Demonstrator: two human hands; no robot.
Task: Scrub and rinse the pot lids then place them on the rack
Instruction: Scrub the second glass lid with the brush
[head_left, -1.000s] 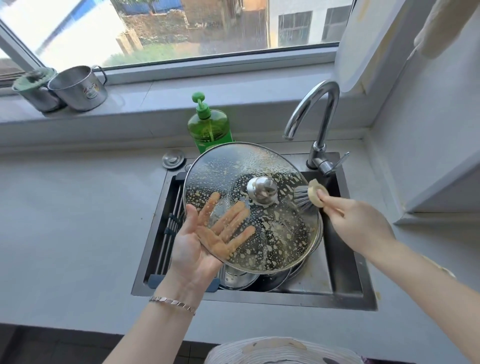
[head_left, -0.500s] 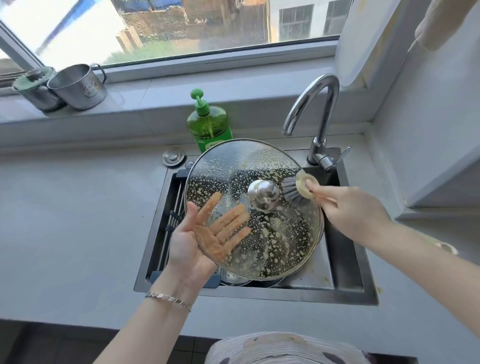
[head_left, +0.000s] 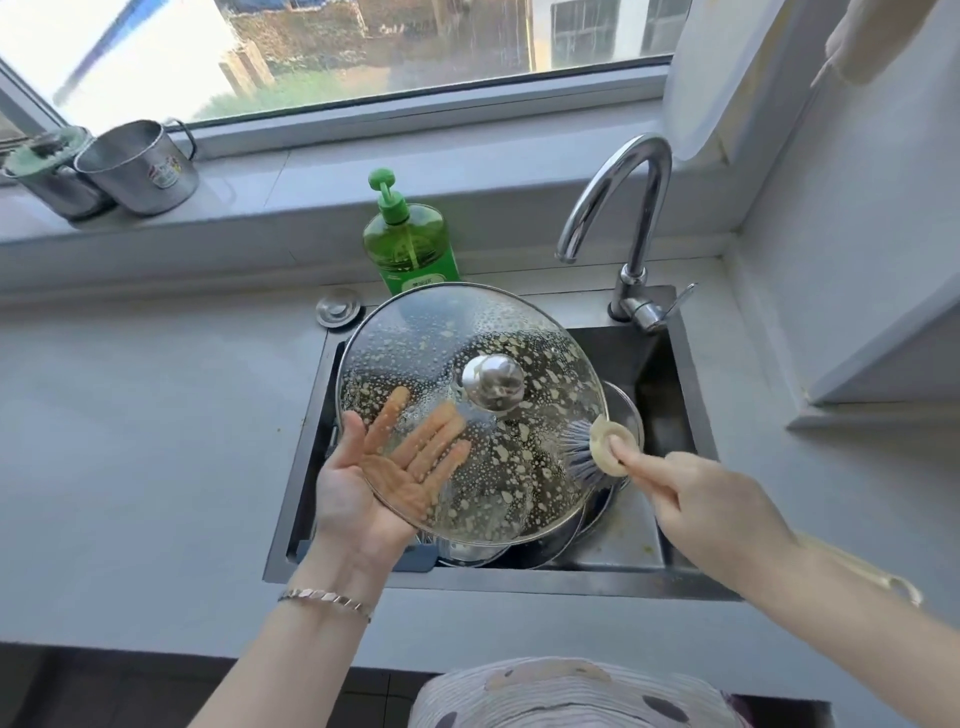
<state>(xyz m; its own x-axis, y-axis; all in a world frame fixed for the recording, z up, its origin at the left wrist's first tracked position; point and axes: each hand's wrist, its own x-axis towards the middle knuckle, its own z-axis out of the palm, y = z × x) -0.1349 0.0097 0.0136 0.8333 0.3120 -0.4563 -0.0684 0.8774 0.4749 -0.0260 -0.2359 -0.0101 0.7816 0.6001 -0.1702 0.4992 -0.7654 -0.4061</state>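
You hold the glass lid (head_left: 415, 332) above the sink (head_left: 670, 358), tilted a little toward you, with its metal knob (head_left: 493, 382) facing up. Your left hand (head_left: 363, 493) carries it from below. The fingers are spread flat under the glass (you see them through it) and the thumb lies at the near-left rim. Your right hand (head_left: 717, 499) grips the handle of the brush (head_left: 597, 449), with the forefinger stretched along it onto the round head. The bristles touch the lid at its right edge, below and to the right of the knob.

The relation that matters now is this: the lid lies to the left of the brush hand, and the handle points up and left, toward the knob. So I judge the next stroke goes inward across the glass. Only the right hand can do it, because the left one is the support. Pale spots cover the whole top and no water comes from the tap (head_left: 639, 208), so rinsing is not yet done. Press lightly, since a flat palm may let wet glass slip.
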